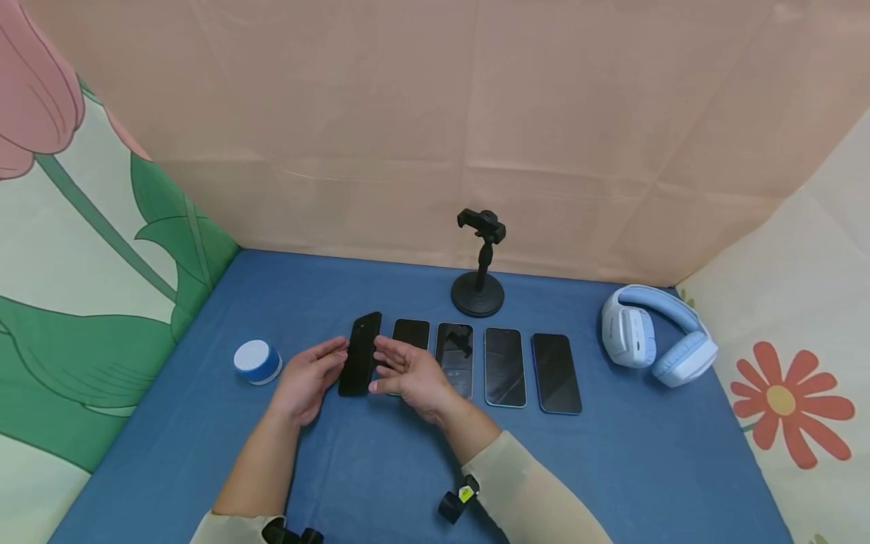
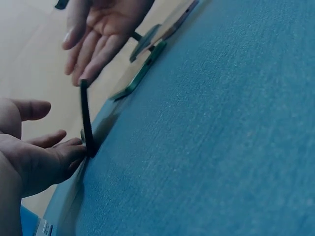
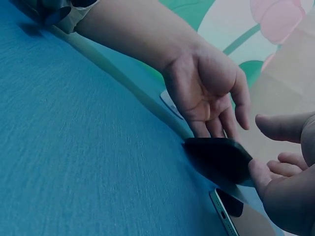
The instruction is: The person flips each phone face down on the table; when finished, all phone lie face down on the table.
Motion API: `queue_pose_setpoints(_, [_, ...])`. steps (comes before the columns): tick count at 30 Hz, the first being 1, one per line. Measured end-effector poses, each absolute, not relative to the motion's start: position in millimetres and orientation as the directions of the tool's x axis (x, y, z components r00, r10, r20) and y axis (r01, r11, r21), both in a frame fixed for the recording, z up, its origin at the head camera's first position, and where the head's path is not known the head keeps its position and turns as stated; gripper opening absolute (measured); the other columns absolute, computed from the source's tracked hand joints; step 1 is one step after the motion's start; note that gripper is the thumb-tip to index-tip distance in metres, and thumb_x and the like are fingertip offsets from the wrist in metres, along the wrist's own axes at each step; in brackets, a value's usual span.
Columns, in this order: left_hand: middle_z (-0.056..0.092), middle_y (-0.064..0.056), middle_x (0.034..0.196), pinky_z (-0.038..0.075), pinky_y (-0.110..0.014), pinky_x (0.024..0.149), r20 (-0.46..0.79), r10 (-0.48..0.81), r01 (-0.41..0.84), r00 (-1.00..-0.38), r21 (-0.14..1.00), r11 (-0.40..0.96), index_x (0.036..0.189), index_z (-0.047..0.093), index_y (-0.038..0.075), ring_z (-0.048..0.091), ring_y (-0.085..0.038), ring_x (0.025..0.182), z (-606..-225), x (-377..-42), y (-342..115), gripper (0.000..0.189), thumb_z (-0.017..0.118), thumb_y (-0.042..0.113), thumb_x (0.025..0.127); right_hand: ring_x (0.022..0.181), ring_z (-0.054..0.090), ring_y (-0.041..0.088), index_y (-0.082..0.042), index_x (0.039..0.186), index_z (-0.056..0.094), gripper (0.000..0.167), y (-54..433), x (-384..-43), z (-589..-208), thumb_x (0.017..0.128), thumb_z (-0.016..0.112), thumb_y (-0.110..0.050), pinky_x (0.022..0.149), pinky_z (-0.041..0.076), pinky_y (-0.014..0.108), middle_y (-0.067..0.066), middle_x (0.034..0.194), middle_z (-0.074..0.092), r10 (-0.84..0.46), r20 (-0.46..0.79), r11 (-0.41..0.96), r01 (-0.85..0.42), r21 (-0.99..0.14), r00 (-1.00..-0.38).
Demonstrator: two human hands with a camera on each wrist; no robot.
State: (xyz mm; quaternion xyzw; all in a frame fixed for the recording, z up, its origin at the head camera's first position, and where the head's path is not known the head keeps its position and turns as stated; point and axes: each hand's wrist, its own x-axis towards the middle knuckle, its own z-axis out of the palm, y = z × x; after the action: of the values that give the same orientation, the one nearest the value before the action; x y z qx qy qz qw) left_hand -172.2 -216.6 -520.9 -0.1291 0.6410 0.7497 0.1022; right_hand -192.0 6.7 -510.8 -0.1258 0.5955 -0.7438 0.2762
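Observation:
A black phone (image 1: 359, 357) stands tilted between my two hands, its left edge low at the blue cloth and its right edge raised. My left hand (image 1: 307, 384) is at the low edge, fingers fairly straight against it in the left wrist view. At the raised edge are the fingertips of my right hand (image 1: 416, 378), palm turned inward and thumb apart. In the right wrist view the tilted phone (image 3: 216, 156) shows its dark underside. Just right of it lies another phone (image 1: 411, 331), partly covered by my right hand.
More phones lie in a row to the right, among them one with a blue edge (image 1: 557, 374). A black phone stand (image 1: 479, 295) is behind them. Light blue headphones (image 1: 662, 302) lie at the right, a blue jar with a white lid (image 1: 257, 363) at the left.

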Motion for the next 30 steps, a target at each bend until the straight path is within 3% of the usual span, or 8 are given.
queue_pose_setpoints(6, [0.037,-0.02,0.163,0.034,-0.041,0.121,-0.296,0.043,-0.299,-0.954,0.941,-0.157,0.157,0.035,-0.006,0.035,-0.027,0.151,-521,-172,-209,0.056,0.055,0.01,0.108,0.144,0.048,0.03,-0.007,0.157,0.043,0.082,3,-189,-504,0.085,0.072,0.018,0.116,0.042,0.046,0.016,0.159,0.046,-0.582,-0.115,-0.179,0.265,-0.947,-0.805])
queue_pose_setpoints(13, [0.033,-0.02,0.164,0.052,-0.03,0.104,-0.311,0.084,-0.322,-0.947,0.929,-0.185,0.157,0.034,-0.006,0.037,-0.031,0.148,-520,-172,-206,0.056,0.054,0.014,0.109,0.143,0.049,0.032,-0.008,0.157,0.044,0.072,-4,-185,-500,0.093,0.068,0.013,0.107,0.051,0.031,0.016,0.158,0.046,-0.599,-0.105,-0.189,0.268,-0.945,-0.794])
queue_pose_setpoints(23, [0.038,-0.021,0.161,0.052,-0.029,0.103,-0.315,0.072,-0.323,-0.946,0.93,-0.176,0.156,0.038,-0.006,0.045,-0.026,0.143,-516,-171,-209,0.054,0.055,0.014,0.108,0.145,0.047,0.03,-0.005,0.154,0.047,0.064,-6,-186,-503,0.095,0.068,0.008,0.106,0.052,0.032,0.013,0.158,0.047,-0.597,-0.103,-0.196,0.269,-0.943,-0.796])
queue_pose_setpoints(30, [0.042,-0.02,0.159,0.057,-0.032,0.096,-0.342,0.052,-0.346,-0.938,0.929,-0.129,0.156,0.041,-0.002,0.054,-0.019,0.132,-514,-171,-215,0.054,0.055,0.019,0.109,0.142,0.051,0.027,-0.002,0.152,0.05,0.056,-5,-188,-513,0.099,0.068,-0.005,0.114,0.045,0.04,0.014,0.154,0.052,-0.566,-0.162,-0.121,0.275,-0.954,-0.808])
